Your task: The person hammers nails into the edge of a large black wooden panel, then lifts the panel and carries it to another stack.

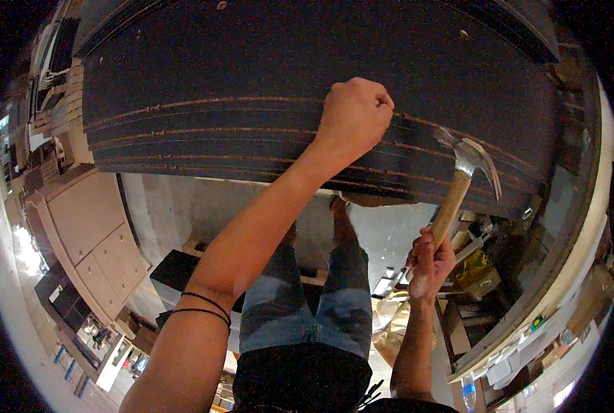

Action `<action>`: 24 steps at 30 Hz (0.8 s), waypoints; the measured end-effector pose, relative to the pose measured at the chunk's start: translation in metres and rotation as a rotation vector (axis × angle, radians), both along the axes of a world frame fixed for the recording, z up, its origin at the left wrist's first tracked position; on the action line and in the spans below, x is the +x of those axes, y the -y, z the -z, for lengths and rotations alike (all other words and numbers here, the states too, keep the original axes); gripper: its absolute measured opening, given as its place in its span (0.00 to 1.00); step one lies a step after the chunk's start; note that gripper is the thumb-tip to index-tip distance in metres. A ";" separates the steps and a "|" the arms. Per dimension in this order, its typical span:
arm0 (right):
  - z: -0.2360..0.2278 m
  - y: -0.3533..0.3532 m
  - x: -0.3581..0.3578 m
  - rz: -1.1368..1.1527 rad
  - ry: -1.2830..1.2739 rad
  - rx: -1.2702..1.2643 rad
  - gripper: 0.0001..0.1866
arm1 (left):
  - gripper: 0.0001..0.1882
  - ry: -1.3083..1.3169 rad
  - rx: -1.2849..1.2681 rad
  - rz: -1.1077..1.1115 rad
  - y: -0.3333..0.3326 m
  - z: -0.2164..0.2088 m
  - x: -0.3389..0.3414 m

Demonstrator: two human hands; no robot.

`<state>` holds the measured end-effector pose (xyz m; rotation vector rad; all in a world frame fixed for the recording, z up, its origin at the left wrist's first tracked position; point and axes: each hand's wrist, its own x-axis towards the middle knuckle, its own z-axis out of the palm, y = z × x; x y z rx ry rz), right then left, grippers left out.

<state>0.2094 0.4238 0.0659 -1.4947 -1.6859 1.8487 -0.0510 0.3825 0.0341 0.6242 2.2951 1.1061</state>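
My left hand (356, 113) is closed in a fist over the front edge of a stack of black panels (252, 62). Its fingertips are turned away, so whatever they may pinch is hidden. Lower and to the right, my right hand (431, 267) grips the wooden handle of a claw hammer (468, 162). The hammer's metal head points up, away from me, beside the front edges of the panels and apart from my left hand. Brown, rough edge lines run across the front of the stack.
At the left stands a light wooden cabinet (87, 206) with drawers. A long curved-looking bench edge (554, 310) runs along the right, with papers and a bottle (468, 392) near it. A yellow bag-like item (477, 272) lies right of my right hand.
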 end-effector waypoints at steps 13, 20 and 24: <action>0.000 -0.014 -0.020 -0.125 0.122 0.404 0.18 | 0.12 1.626 1.509 -0.453 0.069 0.010 0.000; -0.019 -0.025 -0.045 -0.340 0.157 0.383 0.18 | 0.11 1.664 1.497 -0.802 0.081 -0.012 0.043; -0.024 -0.020 -0.046 -0.327 0.160 0.598 0.19 | 0.12 1.548 1.099 -0.682 0.089 -0.006 0.045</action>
